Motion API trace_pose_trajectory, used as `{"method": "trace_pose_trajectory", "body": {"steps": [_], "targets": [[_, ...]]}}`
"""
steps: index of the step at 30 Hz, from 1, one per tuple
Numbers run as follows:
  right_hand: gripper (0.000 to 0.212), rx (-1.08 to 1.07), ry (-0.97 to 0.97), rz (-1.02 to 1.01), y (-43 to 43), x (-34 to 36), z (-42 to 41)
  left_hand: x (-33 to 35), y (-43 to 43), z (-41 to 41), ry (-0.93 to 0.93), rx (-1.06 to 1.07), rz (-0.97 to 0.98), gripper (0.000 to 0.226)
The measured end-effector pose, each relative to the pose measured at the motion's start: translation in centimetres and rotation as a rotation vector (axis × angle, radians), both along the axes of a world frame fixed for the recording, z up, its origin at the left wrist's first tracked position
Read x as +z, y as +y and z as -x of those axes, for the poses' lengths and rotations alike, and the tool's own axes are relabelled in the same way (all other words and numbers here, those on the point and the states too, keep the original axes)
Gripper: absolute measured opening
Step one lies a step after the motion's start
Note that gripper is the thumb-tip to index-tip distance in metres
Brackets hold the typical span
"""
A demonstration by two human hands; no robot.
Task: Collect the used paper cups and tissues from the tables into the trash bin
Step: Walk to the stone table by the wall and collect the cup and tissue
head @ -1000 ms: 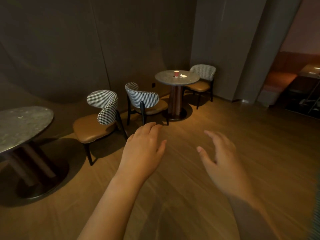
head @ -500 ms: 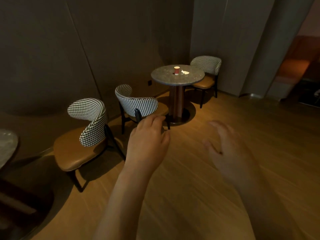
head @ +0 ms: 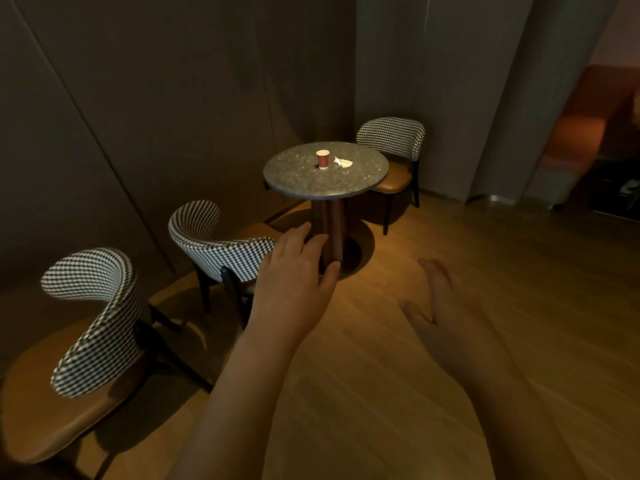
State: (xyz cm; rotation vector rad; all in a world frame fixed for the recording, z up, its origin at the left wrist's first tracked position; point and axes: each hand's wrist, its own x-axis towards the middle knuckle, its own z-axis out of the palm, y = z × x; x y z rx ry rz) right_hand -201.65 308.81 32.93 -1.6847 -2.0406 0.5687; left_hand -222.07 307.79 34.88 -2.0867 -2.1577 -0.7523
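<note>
A red paper cup (head: 322, 159) stands upright near the middle of a round stone-topped table (head: 304, 181). A crumpled white tissue (head: 343, 162) lies just right of the cup. My left hand (head: 294, 282) reaches forward below the table, fingers relaxed and holding nothing. My right hand (head: 446, 317) is stretched out lower right over the floor, fingers spread and empty. Both hands are well short of the tabletop. No trash bin is in view.
Two houndstooth-backed chairs (head: 221, 251) (head: 90, 327) with tan seats stand at the left, a third chair (head: 394, 147) behind the table. Dark wall panels close off the left and back. Wooden floor (head: 485, 258) stretches to the right toward a dim doorway.
The view has advanced toward the round table, which now looks larger and nearer. The other table at the left has left the frame. Both hands stay empty and outstretched.
</note>
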Motion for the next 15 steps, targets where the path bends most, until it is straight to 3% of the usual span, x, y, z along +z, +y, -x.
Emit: {"method": "trace_pose_trajectory", "body": {"steps": [6,10,15], "targets": [[0.064,0.028,-0.003,-0.093,15.5,1.0,0.8,1.6,14.5,0.1,0.014,-0.007,-0.034,0.047],[0.06,0.114,-0.011,-0.059,23.1,-0.3,2.9,0.0,21.5,2.4,-0.015,0.047,0.039,0.047],[0.059,0.12,-0.026,-0.055,34.0,-1.9,5.1,-1.5,32.4,5.2,-0.053,0.09,-0.013,0.043]]}}
